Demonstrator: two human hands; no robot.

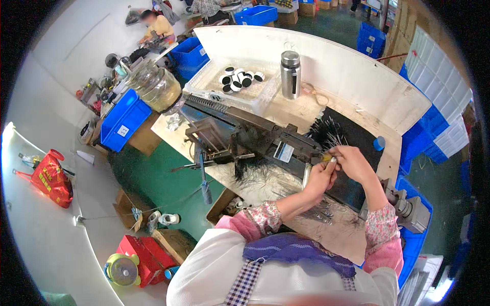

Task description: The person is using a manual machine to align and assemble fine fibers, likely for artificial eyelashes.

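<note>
My left hand (320, 177) is closed at the near right end of a long dark metal machine (255, 125), its thumb pointing up. Right beside it, my right hand (352, 162) is closed, fingertips close to the left thumb. What either hand holds is too small and covered to make out. A small yellowish bit (325, 157) shows by the fingertips at the machine's end. Just beyond the hands, a bundle of thin dark and silvery strands (329, 131) lies on a black mat (360, 133).
Behind the machine are a clear plastic tray (212, 76) with several black-and-white round pieces and a steel flask (291, 75). A large jar (155, 87) stands left. A blue cap (378, 143) sits on the mat. Blue bins (121, 121) flank the bench; another person sits far left.
</note>
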